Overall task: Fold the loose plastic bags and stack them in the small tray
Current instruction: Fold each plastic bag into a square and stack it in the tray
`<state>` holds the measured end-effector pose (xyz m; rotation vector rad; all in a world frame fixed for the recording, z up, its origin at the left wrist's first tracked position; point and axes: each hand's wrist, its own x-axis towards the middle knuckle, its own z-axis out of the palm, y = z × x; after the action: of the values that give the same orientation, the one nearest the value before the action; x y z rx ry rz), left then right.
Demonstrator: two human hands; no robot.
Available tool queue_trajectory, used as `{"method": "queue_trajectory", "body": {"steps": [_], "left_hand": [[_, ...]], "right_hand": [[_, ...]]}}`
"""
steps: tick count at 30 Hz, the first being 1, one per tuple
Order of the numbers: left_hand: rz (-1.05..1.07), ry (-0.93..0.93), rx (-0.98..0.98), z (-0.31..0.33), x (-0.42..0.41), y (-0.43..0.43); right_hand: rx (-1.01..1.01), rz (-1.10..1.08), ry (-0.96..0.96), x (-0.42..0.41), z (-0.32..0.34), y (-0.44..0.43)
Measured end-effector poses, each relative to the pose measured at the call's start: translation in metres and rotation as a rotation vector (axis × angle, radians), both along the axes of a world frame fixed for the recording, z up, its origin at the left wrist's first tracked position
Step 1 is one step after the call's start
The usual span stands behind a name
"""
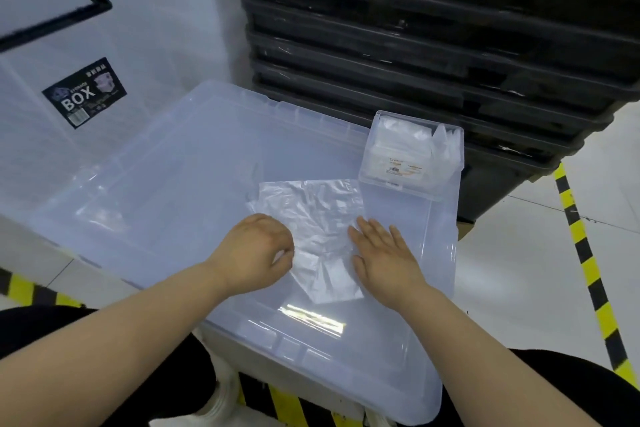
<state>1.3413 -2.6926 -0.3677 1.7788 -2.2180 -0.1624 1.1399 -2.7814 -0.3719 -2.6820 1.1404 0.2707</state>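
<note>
A crinkled clear plastic bag [311,215] lies spread on the translucent lid [166,184] of a large storage box. My left hand [258,250] has its fingers curled and pinches the bag's left edge. With straight fingers, my right hand [384,253] presses flat on the bag's right side. The small clear tray [450,163] stands at the lid's far right corner, with folded plastic bags [408,139] stacked inside it.
A tall stack of black crates [433,45] rises just behind the lid and the tray. A large clear storage box with a "BOX" label [85,94] stands at the left. Yellow-and-black floor tape [585,260] runs along the right.
</note>
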Motion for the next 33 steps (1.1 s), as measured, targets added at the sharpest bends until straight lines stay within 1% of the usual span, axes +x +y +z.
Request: {"method": "queue_trajectory", "body": {"steps": [1,3,4,6,8,10,11,13,14,15,18,21,22,23,24,25,27,28,29,30,31,32,33], "left_hand": [[0.066,0.008,-0.034,0.0,-0.002,-0.002],[0.155,-0.042,-0.088,0.001,-0.012,-0.011],[0.191,-0.07,-0.062,0.003,-0.02,-0.018],[0.297,-0.113,0.123,0.007,-0.032,-0.031],[0.413,-0.07,0.326,0.009,-0.037,-0.043],[0.487,0.034,0.364,0.008,-0.035,-0.051],[0.493,0.133,0.378,0.008,-0.032,-0.053],[0.455,0.423,0.46,0.012,-0.026,-0.052],[0.429,0.538,0.491,0.013,-0.021,-0.049],[0.395,0.576,0.496,0.016,-0.015,-0.045],[0.289,0.47,0.408,0.025,0.012,-0.029],[0.229,0.311,0.306,0.03,0.041,-0.009],[0.222,0.231,0.259,0.029,0.049,-0.001],[0.191,0.131,0.188,0.027,0.055,0.007],[0.14,0.028,0.16,0.027,0.06,0.013],[0.099,-0.077,0.153,0.027,0.063,0.018],[0.127,-0.3,0.257,0.026,0.063,0.023],[0.144,-0.377,0.246,0.024,0.063,0.025],[0.138,-0.409,0.188,0.021,0.064,0.027],[0.127,-0.403,0.124,0.019,0.062,0.029],[0.072,-0.37,0.059,0.015,0.059,0.032],[0.004,-0.334,0.051,0.009,0.055,0.035],[-0.076,-0.321,0.056,0.003,0.049,0.036]], "right_hand": [[-0.016,0.002,0.009,0.002,0.0,0.001],[-0.044,-0.001,0.035,0.003,-0.003,0.003],[-0.049,0.0,0.043,0.002,-0.005,0.003],[-0.034,0.002,0.057,0.002,-0.005,0.004],[-0.027,-0.01,0.05,0.002,-0.005,0.004],[-0.021,-0.018,0.047,0.002,-0.005,0.004],[-0.023,-0.016,0.054,0.002,-0.005,0.005],[-0.027,-0.012,0.057,0.002,-0.005,0.004],[-0.031,-0.014,0.057,0.002,-0.005,0.004],[-0.035,-0.013,0.061,0.003,-0.006,0.003],[-0.037,-0.023,0.062,0.003,-0.007,0.003],[-0.06,-0.05,0.074,0.002,-0.007,0.003],[-0.071,-0.062,0.083,0.002,-0.007,0.003],[-0.072,-0.068,0.101,0.003,-0.006,0.004],[-0.073,-0.07,0.11,0.004,-0.004,0.003],[-0.073,-0.075,0.111,0.004,-0.002,0.004],[-0.077,-0.075,0.132,0.005,-0.004,0.005],[-0.089,-0.07,0.157,0.005,-0.003,0.005],[-0.118,-0.077,0.166,0.006,-0.004,0.006],[-0.153,-0.091,0.162,0.007,-0.005,0.006],[-0.213,-0.089,0.129,0.008,-0.007,0.006],[-0.288,-0.066,0.092,0.01,-0.008,0.006],[-0.267,-0.054,0.029,0.012,-0.005,0.008]]}}
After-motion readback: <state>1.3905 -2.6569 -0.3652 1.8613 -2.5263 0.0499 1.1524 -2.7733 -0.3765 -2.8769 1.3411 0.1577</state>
